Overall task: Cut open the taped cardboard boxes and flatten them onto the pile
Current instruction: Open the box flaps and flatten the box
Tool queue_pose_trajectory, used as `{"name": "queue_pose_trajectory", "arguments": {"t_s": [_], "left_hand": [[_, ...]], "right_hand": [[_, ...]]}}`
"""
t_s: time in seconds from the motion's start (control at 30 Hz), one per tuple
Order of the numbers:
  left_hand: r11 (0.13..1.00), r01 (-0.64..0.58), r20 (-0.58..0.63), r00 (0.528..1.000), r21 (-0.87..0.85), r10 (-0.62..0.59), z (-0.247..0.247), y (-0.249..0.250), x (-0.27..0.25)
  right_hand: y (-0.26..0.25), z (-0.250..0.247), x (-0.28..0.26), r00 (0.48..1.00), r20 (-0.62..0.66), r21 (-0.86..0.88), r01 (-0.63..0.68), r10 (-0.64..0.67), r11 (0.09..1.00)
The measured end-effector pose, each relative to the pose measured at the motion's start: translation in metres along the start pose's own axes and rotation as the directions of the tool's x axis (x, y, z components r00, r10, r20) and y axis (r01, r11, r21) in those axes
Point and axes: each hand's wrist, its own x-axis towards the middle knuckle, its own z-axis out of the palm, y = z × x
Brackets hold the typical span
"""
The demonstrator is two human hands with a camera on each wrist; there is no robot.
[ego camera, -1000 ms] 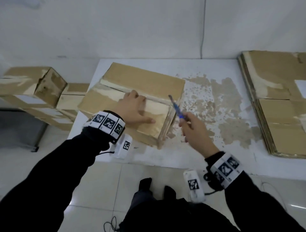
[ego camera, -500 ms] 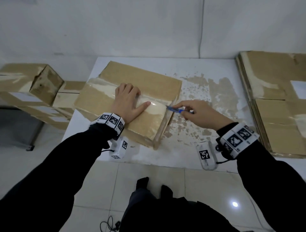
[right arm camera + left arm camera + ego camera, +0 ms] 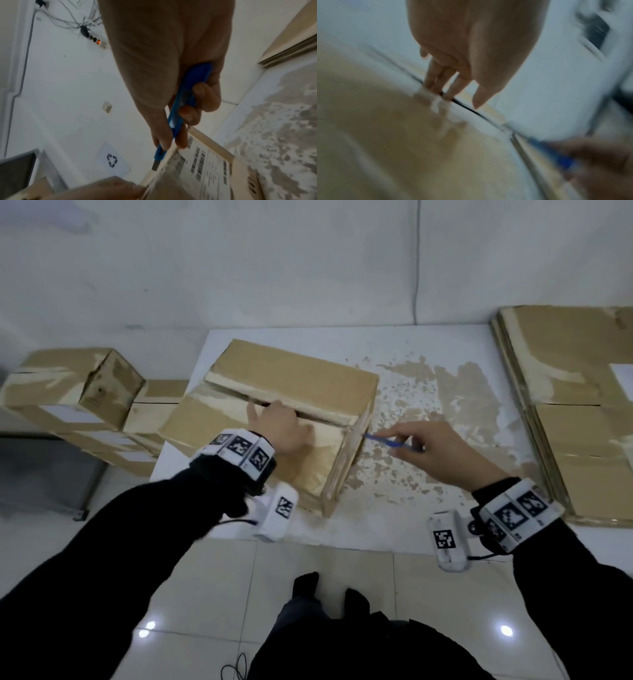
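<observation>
A taped cardboard box (image 3: 294, 371) lies on the white table (image 3: 428, 508); its top seam (image 3: 465, 106) shows as a dark slit. My left hand (image 3: 277, 422) rests on the near flap, and its straight fingers (image 3: 436, 81) dip into that slit. My right hand (image 3: 407, 441) grips a blue cutter (image 3: 388, 441) just right of the box. The cutter tip meets the upper edge of the box's right end. In the right wrist view the cutter (image 3: 181, 108) lies against that edge above a barcode label (image 3: 205, 169). The pile of flattened cardboard (image 3: 582, 412) lies at the table's right.
Several more taped boxes (image 3: 75, 385) are stacked left of the table. The tabletop between box and pile is worn and patchy brown. A cable (image 3: 416, 261) runs down the wall behind. A power strip (image 3: 96, 39) lies on the floor.
My left hand went from lying flat on the tape to putting its fingertips into the seam, which now gapes. The cutter drew right along the seam to the box's right end.
</observation>
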Motion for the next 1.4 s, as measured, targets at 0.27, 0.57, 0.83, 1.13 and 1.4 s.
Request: {"name": "queue_pose_trajectory", "arguments": {"t_s": [0.27, 0.57, 0.83, 1.13, 1.4], "left_hand": [[0.170, 0.293, 0.189, 0.871, -0.941, -0.454, 0.002, 0.020, 0.008], [0.226, 0.175, -0.004, 0.783, -0.958, -0.622, 0.039, 0.027, 0.024], [0.140, 0.105, 0.004, 0.813, -0.985, -0.582, 0.052, 0.021, 0.035], [0.076, 0.009, -0.038, 0.804, -0.997, -0.594, 0.048, 0.028, 0.029], [0.134, 0.047, -0.048, 0.778, -0.990, -0.626, 0.046, 0.037, 0.018]], "right_hand": [[0.003, 0.026, -0.005, 0.986, -0.074, -0.252, 0.123, -0.146, 0.960], [-0.007, 0.042, 0.002, 0.954, -0.275, -0.534, -0.046, -0.122, 0.844], [0.000, 0.057, 0.009, 0.906, -0.423, -0.371, -0.196, 0.023, 0.908], [0.005, 0.061, 0.024, 0.884, -0.467, -0.449, -0.207, -0.031, 0.869], [0.029, 0.025, 0.026, 0.901, -0.386, -0.534, -0.044, -0.198, 0.844]]}}
